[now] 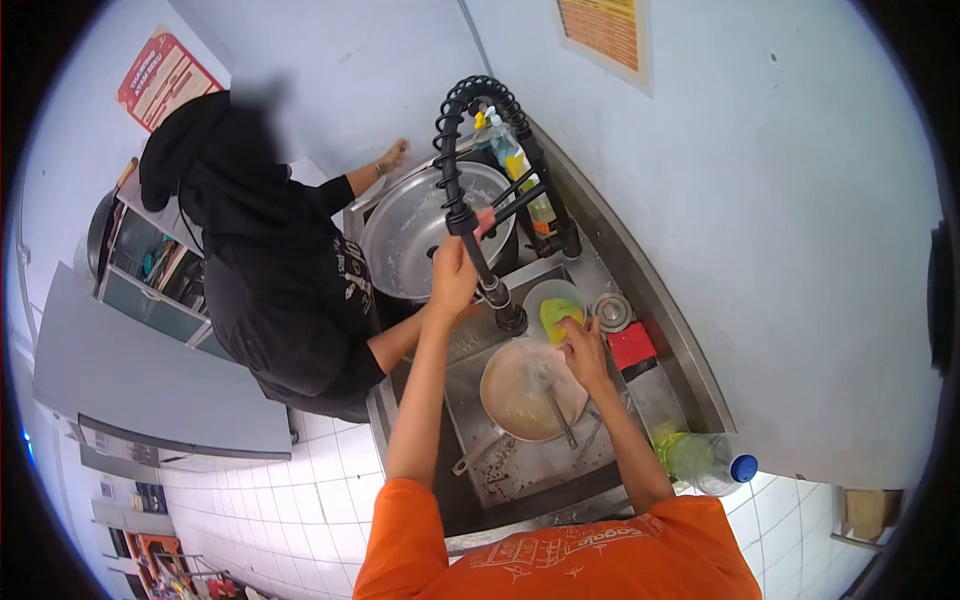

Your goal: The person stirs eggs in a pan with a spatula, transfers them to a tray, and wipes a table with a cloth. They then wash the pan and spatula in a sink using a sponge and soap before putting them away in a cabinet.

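My left hand (455, 272) is wrapped around the black spray faucet (470, 245), just below its coiled spring. The faucet's nozzle points down into the sink (460, 385). At the right side, the fingers of my right hand (583, 352) are closed on the edge of a yellow-green sponge (556, 318), which lies over a pale bowl (545, 294). Below the nozzle sits a frying pan (505, 400) with cloudy liquid in it. A metal-handled utensil (560, 415) leans inside the pan, and the pan's handle (478, 455) points toward the lower left.
A co-worker in black (285, 260) stands at the left, arms around a large metal pot (395, 245). Soap bottles (515, 160) stand behind the faucet. Along the right rim are a round metal strainer (612, 312), a red pad (632, 346) and a blue-capped bottle (700, 460).
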Tool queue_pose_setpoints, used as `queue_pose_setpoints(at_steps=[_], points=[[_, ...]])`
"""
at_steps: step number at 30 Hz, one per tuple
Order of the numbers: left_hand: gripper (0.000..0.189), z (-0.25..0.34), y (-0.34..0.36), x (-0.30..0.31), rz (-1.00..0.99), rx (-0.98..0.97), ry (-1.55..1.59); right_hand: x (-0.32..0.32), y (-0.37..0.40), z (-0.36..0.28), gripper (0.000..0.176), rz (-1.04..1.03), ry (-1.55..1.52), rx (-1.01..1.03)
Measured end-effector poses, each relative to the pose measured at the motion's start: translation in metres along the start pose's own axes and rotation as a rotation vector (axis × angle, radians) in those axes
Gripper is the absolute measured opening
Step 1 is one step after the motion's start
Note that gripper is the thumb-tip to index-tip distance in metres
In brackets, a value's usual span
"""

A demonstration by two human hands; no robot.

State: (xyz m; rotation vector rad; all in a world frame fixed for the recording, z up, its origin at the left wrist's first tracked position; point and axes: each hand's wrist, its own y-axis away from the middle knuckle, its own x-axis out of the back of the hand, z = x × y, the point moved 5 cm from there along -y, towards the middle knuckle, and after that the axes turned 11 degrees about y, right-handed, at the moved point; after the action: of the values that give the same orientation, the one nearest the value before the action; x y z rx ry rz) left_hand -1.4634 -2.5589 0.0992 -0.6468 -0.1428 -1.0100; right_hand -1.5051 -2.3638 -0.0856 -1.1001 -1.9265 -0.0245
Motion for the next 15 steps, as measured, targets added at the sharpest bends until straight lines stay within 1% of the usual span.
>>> queue_pose_setpoints(at_steps=[1, 2, 3, 4, 6, 8, 10, 11, 13, 14, 15], points=[[0.041, -0.009, 0.017, 0.001, 0.046, 0.085, 0.331, -0.003, 0.008, -0.005, 0.036, -0.048, -0.063, 0.028], [0.043, -0.019, 0.034, 0.001, 0.092, 0.166, 0.662, -0.007, 0.013, -0.008, 0.036, -0.056, -0.063, 0.033], [0.047, -0.042, 0.057, -0.001, 0.122, 0.323, 0.755, -0.011, 0.019, -0.011, 0.036, -0.071, -0.109, 0.054], [0.047, -0.054, 0.078, -0.004, 0.133, 0.329, 0.758, -0.015, 0.025, -0.014, 0.036, -0.089, -0.154, 0.075], [0.045, -0.074, 0.118, -0.014, 0.221, 0.37, 0.497, -0.022, 0.03, -0.021, 0.035, -0.093, -0.13, 0.079], [0.05, -0.091, 0.159, -0.031, 0.154, 0.33, 0.182, -0.024, 0.034, -0.027, 0.034, -0.094, -0.111, 0.082], [0.053, -0.132, 0.21, -0.063, 0.091, 0.974, 0.405, -0.016, 0.035, -0.031, 0.03, -0.081, -0.169, 0.075], [0.053, -0.139, 0.217, -0.074, 0.099, 0.977, 0.409, -0.012, 0.035, -0.033, 0.03, -0.089, -0.168, 0.08], [0.057, -0.151, 0.23, -0.111, 0.163, 1.105, 1.149, -0.011, 0.037, -0.035, 0.027, -0.184, -0.132, 0.075], [0.057, -0.162, 0.232, -0.121, 0.169, 1.106, 1.155, -0.013, 0.039, -0.034, 0.027, -0.191, -0.13, 0.078], [0.056, -0.172, 0.231, -0.127, 0.248, 1.077, 1.106, -0.016, 0.041, -0.033, 0.028, -0.202, -0.031, 0.101]])
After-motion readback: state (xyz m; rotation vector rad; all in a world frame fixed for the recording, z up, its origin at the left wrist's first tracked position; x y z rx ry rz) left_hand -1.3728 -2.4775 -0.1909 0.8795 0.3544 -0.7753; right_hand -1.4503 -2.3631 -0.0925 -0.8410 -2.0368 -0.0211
